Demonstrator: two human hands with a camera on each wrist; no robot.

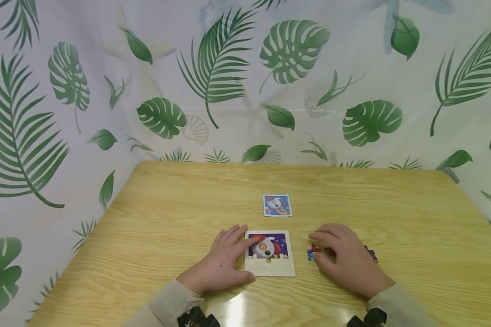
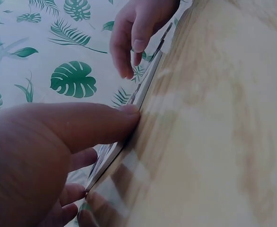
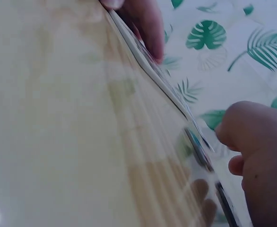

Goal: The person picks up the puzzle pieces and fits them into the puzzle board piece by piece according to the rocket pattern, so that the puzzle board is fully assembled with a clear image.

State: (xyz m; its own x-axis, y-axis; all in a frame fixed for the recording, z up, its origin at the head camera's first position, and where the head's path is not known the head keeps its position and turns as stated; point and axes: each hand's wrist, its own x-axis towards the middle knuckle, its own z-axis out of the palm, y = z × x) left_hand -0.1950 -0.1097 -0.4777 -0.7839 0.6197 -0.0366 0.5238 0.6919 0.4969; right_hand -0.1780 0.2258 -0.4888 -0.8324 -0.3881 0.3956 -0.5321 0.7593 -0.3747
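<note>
Left hand (image 1: 225, 261): the fingers are stretched out and slightly parted; the index finger is laid over the assembled picture (image 1: 268, 250), and the thumb is rested at the near left corner of the tray (image 1: 270, 269).
Right hand (image 1: 348, 261): held low to the right of the tray, with thumb and fingers bent and a gap left between them; no piece is seen pinched.
Loose pieces: a blue and red piece (image 1: 312, 253) is placed just right of the tray, near the thumb; a purple piece (image 1: 371, 253) is shown farther right, and others are partly hidden by the palm.
Tray: its far part is filled by the picture; a pale band is left bare along its near side.
Tray risk: the tray could be slid or tilted if its corner is pressed unevenly, and the picture's jagged lower edge could be loosened.
Piece risk: pieces right of the tray could be swept aside or covered, since the palm is held so low over them.
Card (image 1: 277, 205): a similar picture is printed on it; it is laid beyond the tray.
Table (image 1: 167, 218): wood-grained; glare is thrown on it nearer than the tray.
Cloth (image 1: 237, 141): leaf-printed, hung beyond the tray and to both sides.
</note>
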